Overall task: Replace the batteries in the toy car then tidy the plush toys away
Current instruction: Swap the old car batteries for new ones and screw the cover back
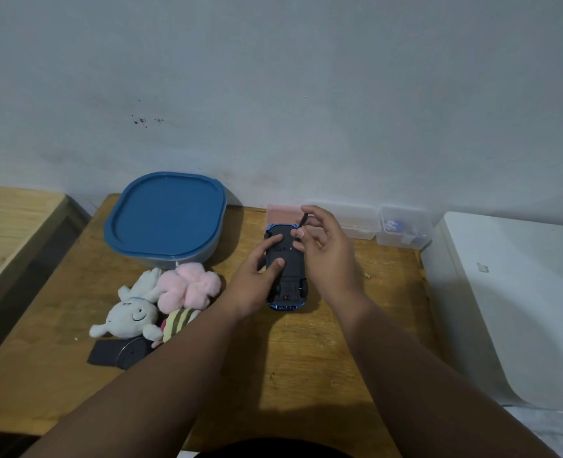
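A blue toy car (288,274) lies upside down on the wooden table (323,352), its dark underside facing up. My left hand (252,280) presses on the car's underside with thumb and forefinger, steadying it. My right hand (328,247) hovers over the car's far end, fingers pinched on a thin dark screwdriver (303,220) that stands nearly upright. To the left lie three plush toys: a white one (133,314), a pink one (189,285) and a striped one (177,322) partly hidden behind my left forearm.
A grey tub with a blue lid (166,216) stands at the table's back left. Two clear plastic boxes (404,228) and a pink box (283,211) line the wall. A dark flat object with a round disc (121,353) lies near the plushes. A white appliance (518,309) stands to the right.
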